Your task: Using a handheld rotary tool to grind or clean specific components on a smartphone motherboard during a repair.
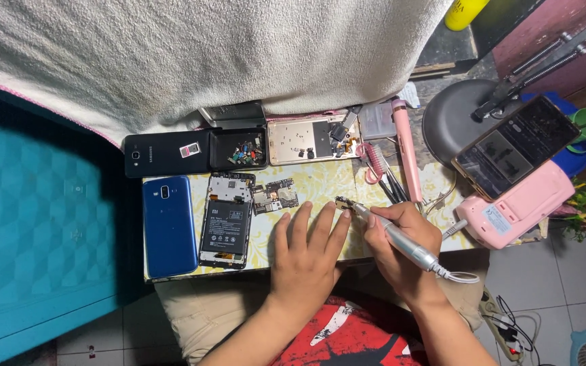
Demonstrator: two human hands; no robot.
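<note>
The right hand [401, 234] is closed in a pen-like grasp around a slim silver rotary tool [401, 242], whose cord trails off to the right toward a pink control box [517, 210]. Held this way, low and slanted, the tool's tip can be steered finely onto a small metal part [342, 202] lying on the surface [320, 183]. The left hand [306, 254] holds nothing: it lies flat with fingers spread, its fingertips [344, 215] just beside that small part, apparently steadying it against the tool's push. So the part sits between the two hands, touching or nearly touching the tool's tip, just ahead of both.

Further left lie a loose circuit board [275, 196], an opened phone with its battery showing [226, 220], a blue phone back [169, 226] and a black phone [166, 154]. Behind them stands a small black tray of tiny components [239, 150] and a gold phone frame [313, 140], kept within easy reach. To the right are a pink brush [373, 160], a pink rod-shaped tool [407, 149], and a phone propped on a stand [515, 146], screen facing the person.
</note>
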